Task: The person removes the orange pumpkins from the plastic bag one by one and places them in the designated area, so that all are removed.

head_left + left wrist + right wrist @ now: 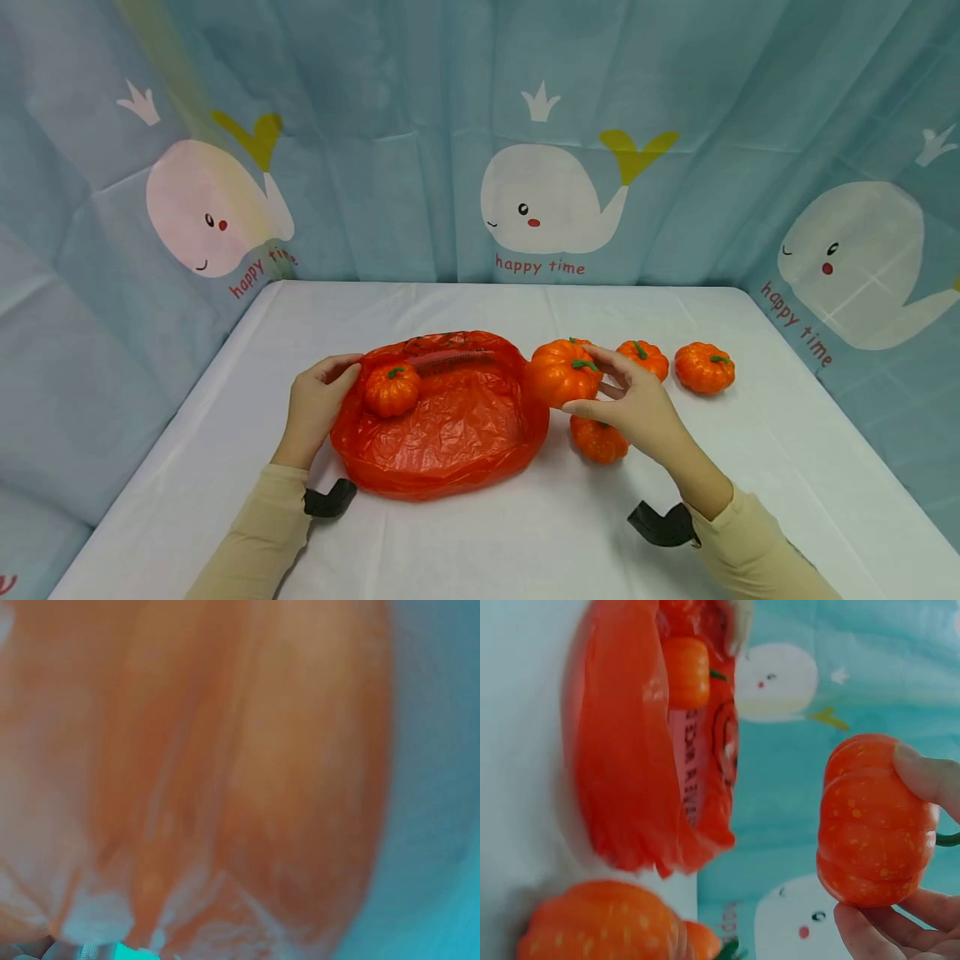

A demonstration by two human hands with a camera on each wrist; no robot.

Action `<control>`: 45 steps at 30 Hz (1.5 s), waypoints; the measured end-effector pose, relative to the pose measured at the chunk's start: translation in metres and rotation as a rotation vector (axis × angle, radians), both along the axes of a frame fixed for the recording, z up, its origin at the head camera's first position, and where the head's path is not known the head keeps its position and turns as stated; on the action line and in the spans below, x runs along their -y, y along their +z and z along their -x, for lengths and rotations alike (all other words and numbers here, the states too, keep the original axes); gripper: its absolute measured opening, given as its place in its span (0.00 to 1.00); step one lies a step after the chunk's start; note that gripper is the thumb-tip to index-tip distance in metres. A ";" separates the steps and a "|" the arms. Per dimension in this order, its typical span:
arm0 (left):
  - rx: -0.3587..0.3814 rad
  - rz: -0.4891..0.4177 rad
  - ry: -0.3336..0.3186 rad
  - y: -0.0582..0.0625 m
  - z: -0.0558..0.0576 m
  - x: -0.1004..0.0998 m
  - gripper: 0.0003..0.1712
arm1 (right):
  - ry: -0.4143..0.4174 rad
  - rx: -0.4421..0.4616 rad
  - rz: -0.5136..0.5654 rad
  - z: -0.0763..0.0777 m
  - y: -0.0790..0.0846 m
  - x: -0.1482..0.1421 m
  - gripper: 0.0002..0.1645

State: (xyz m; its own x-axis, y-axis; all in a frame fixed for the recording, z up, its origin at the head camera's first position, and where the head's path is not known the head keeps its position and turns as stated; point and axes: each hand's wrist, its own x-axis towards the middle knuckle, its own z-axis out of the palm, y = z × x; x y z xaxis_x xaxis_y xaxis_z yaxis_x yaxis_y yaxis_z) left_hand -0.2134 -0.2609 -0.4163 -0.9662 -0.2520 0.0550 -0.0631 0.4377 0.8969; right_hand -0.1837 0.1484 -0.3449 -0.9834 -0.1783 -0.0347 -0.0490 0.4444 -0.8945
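Head view: high, facing forward-down over table (480,533). Wrist views: close-in; all share orange bag (450,425).

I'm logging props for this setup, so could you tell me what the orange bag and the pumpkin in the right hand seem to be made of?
The bag looks like thin glossy plastic film: crinkled and shiny. The pumpkin in the right hand seems a matte, speckled artificial one, perhaps foam or plastic.
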 end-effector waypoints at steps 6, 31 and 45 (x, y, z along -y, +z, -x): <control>0.006 0.004 -0.001 0.000 0.000 0.000 0.22 | -0.062 0.040 -0.017 -0.005 0.006 -0.023 0.51; 0.019 0.000 0.004 -0.001 0.000 0.001 0.22 | -0.223 0.094 -0.215 -0.005 -0.037 -0.102 0.57; 0.021 -0.012 -0.001 -0.001 0.000 0.001 0.23 | -0.184 0.160 -0.305 -0.003 -0.056 -0.120 0.58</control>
State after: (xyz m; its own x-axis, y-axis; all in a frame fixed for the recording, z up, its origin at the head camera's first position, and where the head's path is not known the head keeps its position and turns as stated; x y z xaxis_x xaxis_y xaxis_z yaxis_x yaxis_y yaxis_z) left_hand -0.2135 -0.2620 -0.4175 -0.9672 -0.2519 0.0315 -0.0820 0.4273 0.9004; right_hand -0.1807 0.2683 -0.4013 -0.9759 0.0427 -0.2141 0.1854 0.6797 -0.7097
